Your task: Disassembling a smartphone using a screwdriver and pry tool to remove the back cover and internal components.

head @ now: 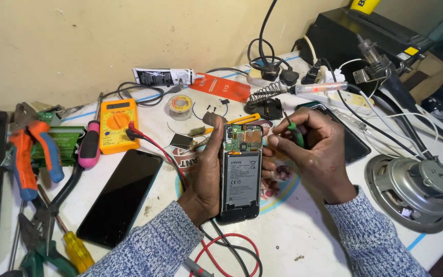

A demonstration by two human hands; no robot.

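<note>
The opened phone [241, 172] is standing upright above the middle of the desk [303, 231], toward its front edge, and we are gripping it in our left hand [208, 174], fingers closed around its left side. Our right hand [311, 151] is pinching a small green-handled screwdriver [294, 131], its tip pointing at the top right of the phone. We are judging the work as well underway: the back cover is already off, and the green circuit board at the top and the grey battery below it are lying bare. The board and battery are still seated in the frame, so the inside work appears to be left. Whether any screws are already out, we cannot tell. The phone is looking slim and dark-framed, with a label across the battery. A second phone [121, 202] is lying face up toward the desk's left side, a yellow multimeter [119, 123] behind it, and a soldering iron [303, 88] is resting near the back edge.
</note>
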